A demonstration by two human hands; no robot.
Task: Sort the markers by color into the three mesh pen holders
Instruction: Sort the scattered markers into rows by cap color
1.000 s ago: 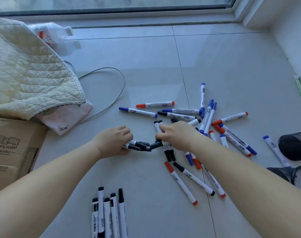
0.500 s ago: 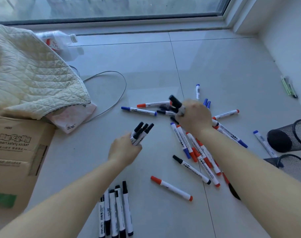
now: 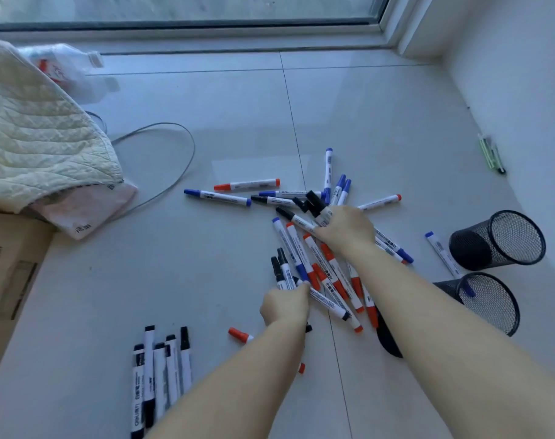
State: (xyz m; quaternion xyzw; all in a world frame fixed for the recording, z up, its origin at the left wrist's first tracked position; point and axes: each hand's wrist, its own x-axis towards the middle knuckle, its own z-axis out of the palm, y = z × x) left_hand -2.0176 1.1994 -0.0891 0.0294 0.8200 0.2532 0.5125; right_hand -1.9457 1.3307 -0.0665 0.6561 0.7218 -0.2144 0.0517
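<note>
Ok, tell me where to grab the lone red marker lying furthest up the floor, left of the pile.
Pinch the red marker across the middle of its white barrel, coming straight down from above. It lies flat and nearly horizontal on the floor tile, apart from the blue marker just below it, so both long sides look free for fingertips. Its ends are short and narrower.

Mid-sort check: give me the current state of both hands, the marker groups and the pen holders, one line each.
Left hand: gripping a few black markers.
Right hand: gripping black markers over the pile.
Mixed pile: unsorted, red, blue and black markers crossing on the floor.
Black row: lying side by side, set apart.
Far pen holder: on its side, looks empty.
Near pen holder: tipped over, something blue inside.
</note>
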